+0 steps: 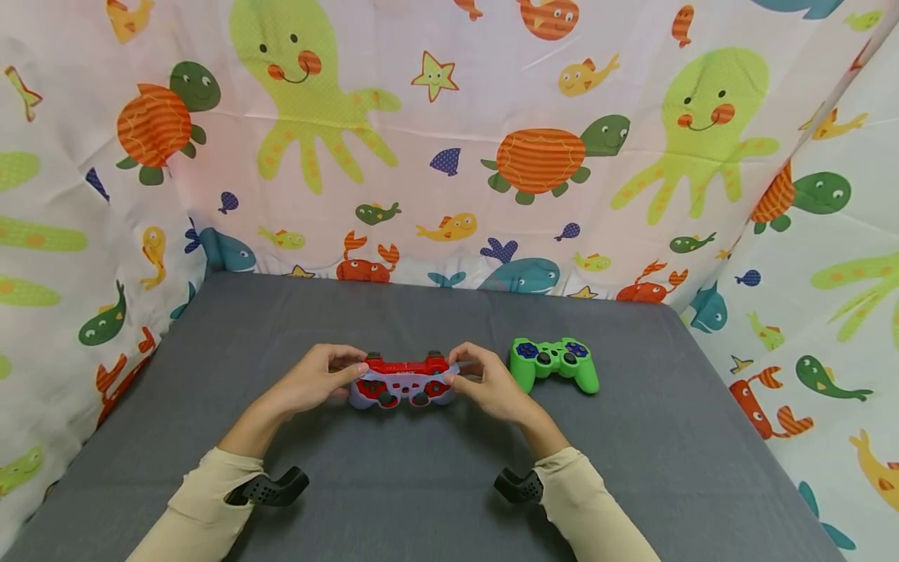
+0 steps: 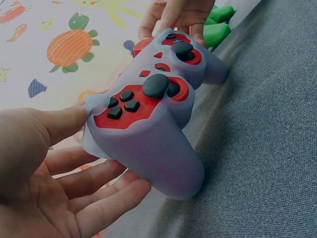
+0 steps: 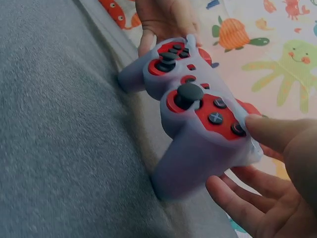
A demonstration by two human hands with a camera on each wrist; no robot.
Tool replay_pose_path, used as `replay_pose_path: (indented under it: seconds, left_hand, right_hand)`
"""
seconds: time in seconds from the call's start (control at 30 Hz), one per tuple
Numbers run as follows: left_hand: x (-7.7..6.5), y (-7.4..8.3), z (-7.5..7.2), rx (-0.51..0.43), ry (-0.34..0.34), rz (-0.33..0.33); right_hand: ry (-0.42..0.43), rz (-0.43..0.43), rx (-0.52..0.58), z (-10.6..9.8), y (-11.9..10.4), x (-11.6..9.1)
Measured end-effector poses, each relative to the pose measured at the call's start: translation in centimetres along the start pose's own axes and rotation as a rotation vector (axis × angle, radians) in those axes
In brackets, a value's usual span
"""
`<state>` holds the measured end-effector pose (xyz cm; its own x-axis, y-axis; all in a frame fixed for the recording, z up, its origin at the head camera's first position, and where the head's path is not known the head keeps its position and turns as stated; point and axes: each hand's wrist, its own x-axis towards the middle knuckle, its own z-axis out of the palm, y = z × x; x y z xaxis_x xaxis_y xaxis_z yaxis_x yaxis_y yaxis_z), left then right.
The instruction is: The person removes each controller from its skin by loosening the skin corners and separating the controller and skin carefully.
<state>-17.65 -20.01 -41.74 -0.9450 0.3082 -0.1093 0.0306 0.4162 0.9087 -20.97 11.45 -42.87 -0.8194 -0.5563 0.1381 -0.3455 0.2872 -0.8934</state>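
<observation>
A red game controller (image 1: 400,368) with black sticks and buttons is partly covered by a pale translucent silicone sleeve (image 2: 148,146). Its grips face the near side of the table. My left hand (image 1: 314,380) pinches the sleeve's edge at the left end, thumb on top and fingers beneath. At the opposite end, my right hand (image 1: 494,387) likewise pinches the edge beside the face buttons (image 3: 216,118). Along the back, the red shoulder part of the controller shows outside the sleeve. Some fingertips are hidden under the sleeve.
Just right of my right hand lies a green game controller (image 1: 555,362) with dark blue button areas. The grey cloth-covered table (image 1: 393,499) meets a sea-animal print curtain (image 1: 421,211) at the back and both sides. Black wrist devices (image 1: 274,488) sit on both sleeves.
</observation>
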Motion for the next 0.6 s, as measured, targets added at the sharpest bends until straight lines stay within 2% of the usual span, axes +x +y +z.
replay_pose_path:
  seconds: [0.17, 0.3, 0.43, 0.5, 0.6]
  left_hand:
    - [0.0, -0.1, -0.1, -0.053, -0.022, 0.017]
    - [0.0, -0.6, -0.6, -0.088, -0.092, 0.065]
    - [0.1, -1.1, -0.8, -0.064, -0.172, 0.123]
    - [0.3, -1.3, -0.5, -0.047, -0.174, 0.153]
    - [0.5, -1.4, 0.2, -0.014, -0.118, 0.184]
  right_hand:
    - [-0.037, -0.001, 0.026, -0.3, 0.3, 0.0]
    - [-0.041, -0.015, 0.037, -0.3, 0.5, 0.0]
    - [-0.022, -0.039, 0.021, 0.0, 0.9, 0.1]
    - [-0.027, -0.043, 0.019, 0.0, 1.1, 0.0]
    - [-0.046, -0.036, 0.013, 0.1, 1.1, 0.0]
